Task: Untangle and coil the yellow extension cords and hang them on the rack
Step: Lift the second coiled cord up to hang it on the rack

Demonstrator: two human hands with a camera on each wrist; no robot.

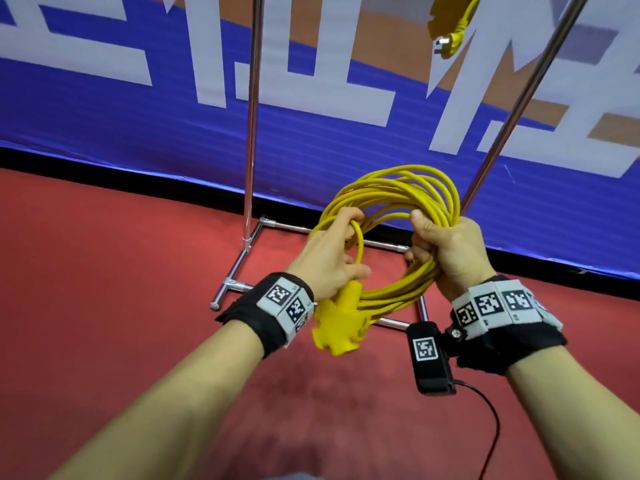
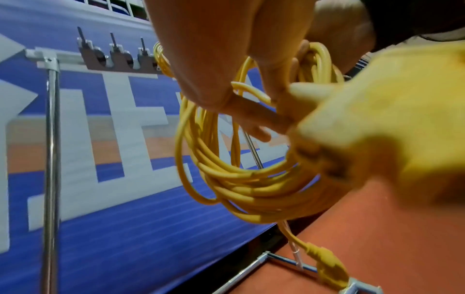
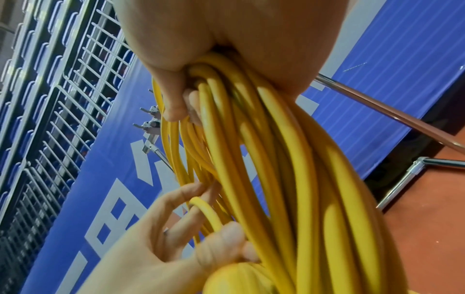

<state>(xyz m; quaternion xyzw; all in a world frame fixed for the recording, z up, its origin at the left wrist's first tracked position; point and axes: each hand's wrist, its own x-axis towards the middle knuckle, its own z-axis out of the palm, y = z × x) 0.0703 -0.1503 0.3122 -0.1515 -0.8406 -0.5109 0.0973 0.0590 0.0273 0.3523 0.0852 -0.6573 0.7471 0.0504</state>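
A yellow extension cord is wound into a coil held in front of me, above the red floor. My right hand grips the bundled loops on the coil's right side; the fist round the strands fills the right wrist view. My left hand holds the coil's left side, with one loose strand looped over its fingers. The cord's yellow socket block hangs under my left wrist. Its plug end dangles below the coil. A second yellow cord hangs from the rack at the top.
The chrome rack has two uprights and a floor frame right behind the coil. Its top bar carries a row of hooks. A blue and white banner runs behind it. A black cable trails from my right wrist camera.
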